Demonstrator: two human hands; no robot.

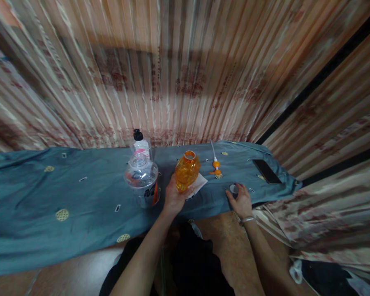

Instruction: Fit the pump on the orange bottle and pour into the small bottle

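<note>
An orange see-through bottle with an uncapped mouth leans slightly in my left hand, whose fingers are wrapped around its lower part. Behind that hand shows a white piece of paper or tissue, partly hidden. At the cloth's front edge, my right hand has its thumb and fingers closed about a small round whitish cap. Between the hands and farther back lies an orange and white pump head with its dip tube pointing away from me.
Left of the bottle stands a clear plastic container with dark lettering. Behind it is a white bottle with a black top. A black phone lies at the right on the blue-green cloth. A patterned curtain hangs along the back.
</note>
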